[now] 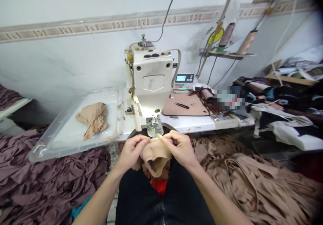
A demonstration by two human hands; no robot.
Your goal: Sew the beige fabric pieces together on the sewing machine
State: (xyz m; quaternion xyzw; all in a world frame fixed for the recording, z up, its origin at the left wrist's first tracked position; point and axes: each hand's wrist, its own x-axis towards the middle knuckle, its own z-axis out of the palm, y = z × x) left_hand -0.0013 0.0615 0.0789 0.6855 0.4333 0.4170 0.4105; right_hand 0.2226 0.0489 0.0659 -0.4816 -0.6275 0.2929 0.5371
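Note:
My left hand (pixel 131 152) and my right hand (pixel 179 148) both pinch the upper edge of a beige stretch fabric piece (pixel 155 156), held over my lap just in front of the sewing machine. The fabric sags in folds below my fingers. My right fingertips sit close to the presser foot area of the industrial sewing machine (pixel 150 73), though still apart from it. Its needle plate region (pixel 154 125) is lit by the machine lamp. Part of the fabric is hidden behind my fingers.
A clear plastic tray (pixel 73 127) on the left holds a crumpled beige cloth (pixel 93 120). A tan mat (pixel 185 105) carries black snips (pixel 181 105). Heaps of mauve fabric strips (pixel 47 171) and tan strips (pixel 252 178) lie on both sides. Thread cones (pixel 247 42) stand on a wall shelf.

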